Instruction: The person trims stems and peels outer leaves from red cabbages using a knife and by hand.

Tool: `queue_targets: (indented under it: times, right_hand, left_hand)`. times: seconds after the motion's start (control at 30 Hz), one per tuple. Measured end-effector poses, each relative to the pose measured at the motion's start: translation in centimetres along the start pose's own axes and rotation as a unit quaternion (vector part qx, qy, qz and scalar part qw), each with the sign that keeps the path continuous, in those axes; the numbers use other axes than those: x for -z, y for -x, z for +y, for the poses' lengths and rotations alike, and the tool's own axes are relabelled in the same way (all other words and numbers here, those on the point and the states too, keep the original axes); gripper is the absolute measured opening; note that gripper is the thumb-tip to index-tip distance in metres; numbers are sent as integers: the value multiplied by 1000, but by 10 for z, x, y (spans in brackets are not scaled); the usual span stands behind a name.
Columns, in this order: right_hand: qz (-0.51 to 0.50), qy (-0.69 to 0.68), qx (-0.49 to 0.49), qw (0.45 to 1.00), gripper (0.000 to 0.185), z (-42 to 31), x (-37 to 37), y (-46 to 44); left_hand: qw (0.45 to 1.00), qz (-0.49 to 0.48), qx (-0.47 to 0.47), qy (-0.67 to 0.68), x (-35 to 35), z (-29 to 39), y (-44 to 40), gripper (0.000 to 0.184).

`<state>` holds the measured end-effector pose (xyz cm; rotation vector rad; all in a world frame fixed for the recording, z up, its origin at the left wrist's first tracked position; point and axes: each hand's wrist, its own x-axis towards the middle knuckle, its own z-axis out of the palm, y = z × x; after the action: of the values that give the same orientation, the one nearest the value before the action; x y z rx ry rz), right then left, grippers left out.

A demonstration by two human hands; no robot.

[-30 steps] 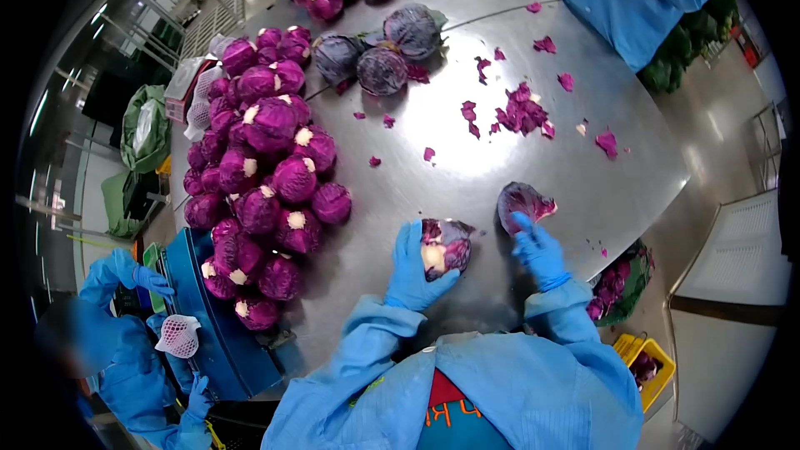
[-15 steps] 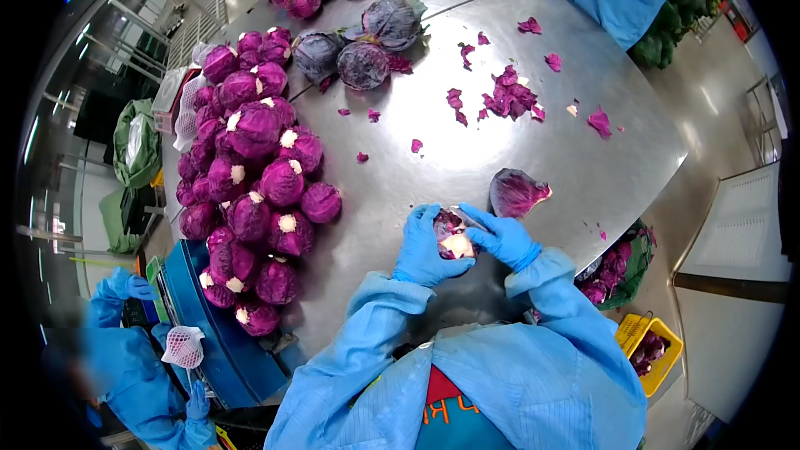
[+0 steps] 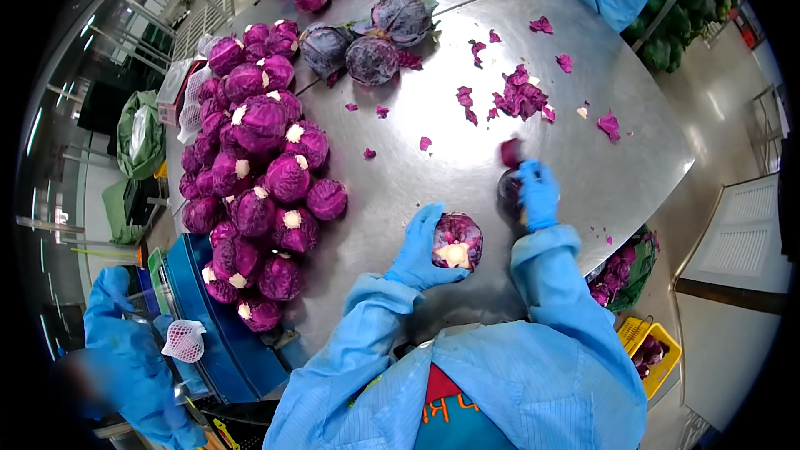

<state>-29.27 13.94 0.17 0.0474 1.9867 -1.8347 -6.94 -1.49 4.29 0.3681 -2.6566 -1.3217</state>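
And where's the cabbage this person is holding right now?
In the head view, the cabbage is slightly below and right of centre, in the left hand, between the purple cabbage pile and the right hand.

This seems to be a workroom for vegetables, a kind of packing plant. A large metal table [image 3: 392, 175] carries, on its left side, a big pile of red cabbages [image 3: 258, 125] — much more than a household amount. The near person's left hand [image 3: 417, 254] and right hand [image 3: 540, 193] wear blue gloves, and a co-worker [image 3: 125, 350] at left wears blue work clothes. There is also a white foam net [image 3: 184, 341] at left — and a yellow crate [image 3: 667, 372] at right, holding purple pieces.
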Motion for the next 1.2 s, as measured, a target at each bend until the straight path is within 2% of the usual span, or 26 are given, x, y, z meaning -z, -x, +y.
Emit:
queue_targets:
  times: [0.07,0.17,0.2,0.27,0.3,0.33,0.37,0.4,0.47,0.5,0.6,0.63,0.73,0.83,0.93,1.03,1.2]
  right_hand:
    - [92,222,153,959,41,10,34,-19]
    - [23,407,127,904,48,-20,50,19]
    - [-57,286,138,947,50,-6,51,31]
    - [-158,233,59,958,49,-21,36,78]
    - [-178,239,63,953,50,-21,30,98]
    - [-192,243,19,951,51,-13,26,110]
    - [-195,233,-1,953,52,-9,22,123]
    - [-199,222,-22,954,54,-8,16,131]
    - [-212,239,0,947,57,-9,6,141]
    - [-218,248,12,944,58,-8,5,145]
    - [-229,346,76,907,63,7,4,137]
    - [-218,378,132,890,66,12,3,133]
    - [-205,457,223,836,67,10,2,125]
    - [-229,475,243,814,66,11,3,111]
    - [-251,497,229,799,63,2,6,102]
    - [-231,526,209,791,59,3,6,99]
    - [-199,498,156,830,48,4,3,90]
  left_hand:
    - [1000,13,15,6,3,1,3,116]
    - [996,64,61,8,-5,7,4,112]
    - [994,84,72,-9,-8,12,0,108]
    - [991,100,78,-34,-15,11,-2,101]
    - [992,97,72,-43,-21,0,-3,98]
    - [992,93,67,-53,-16,7,-8,94]
    - [992,32,123,25,-3,13,-10,91]
    - [990,32,128,-42,1,16,-9,92]
    - [975,31,134,-173,5,19,-2,93]
    - [975,114,27,-189,-2,9,2,101]
    - [992,64,91,56,-15,6,8,111]
    - [991,48,112,62,-16,5,8,121]
    - [992,33,122,21,-16,13,6,121]
    - [994,39,93,-41,-21,16,5,123]
    - [993,50,95,-51,-23,30,1,119]
    - [989,52,94,-105,-35,38,-2,120]
    - [980,66,132,-137,-44,50,-9,118]
